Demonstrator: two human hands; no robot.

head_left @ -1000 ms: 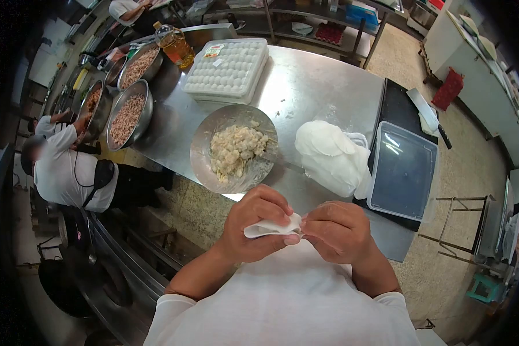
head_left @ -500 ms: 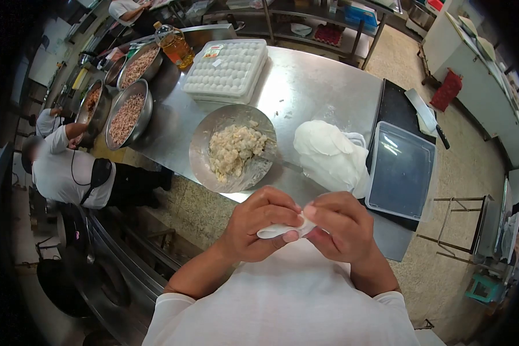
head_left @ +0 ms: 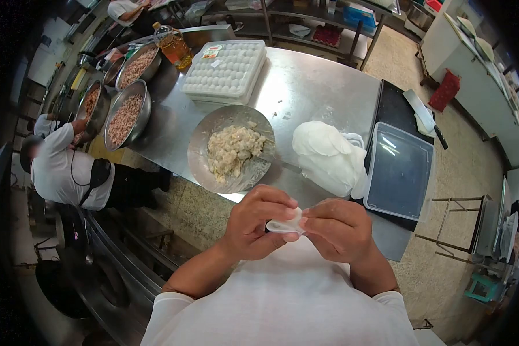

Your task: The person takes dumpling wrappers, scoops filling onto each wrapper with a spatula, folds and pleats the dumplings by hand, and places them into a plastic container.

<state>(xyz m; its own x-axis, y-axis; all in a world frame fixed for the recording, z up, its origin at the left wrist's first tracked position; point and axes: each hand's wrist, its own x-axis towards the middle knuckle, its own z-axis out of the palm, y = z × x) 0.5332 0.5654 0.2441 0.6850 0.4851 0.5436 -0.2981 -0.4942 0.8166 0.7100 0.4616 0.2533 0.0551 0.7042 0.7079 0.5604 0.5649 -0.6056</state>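
Note:
Close to my chest, a small white dumpling (head_left: 286, 224) of thin wrapper is held between both hands. The fingers and thumb of my left hand (head_left: 259, 222) close round its left side. My right hand (head_left: 340, 228) pinches its right edge with fingertips and thumb. Whatever lies inside the wrapper is mostly hidden. Just beyond my hands stands a metal bowl (head_left: 197, 130) with pale, chunky filling (head_left: 233, 150); a flat tool leans in it on the right. Right of that bowl rests a large mound of white dough (head_left: 328, 158), a cloth partly beneath it.
Behind the bowl sits a lidded tray of small round white pieces (head_left: 222, 69). An oil bottle (head_left: 174, 46) and bowls of pinkish filling (head_left: 127, 118) line the left side. At right lie a clear plastic container (head_left: 401, 170) and a cleaver (head_left: 424, 115). A co-worker (head_left: 72, 176) stands left.
My right fingers have shifted along the wrapper's edge and straightened a little. The dumpling has turned slightly and looks more closed up. The co-worker's arm at left has moved slightly.

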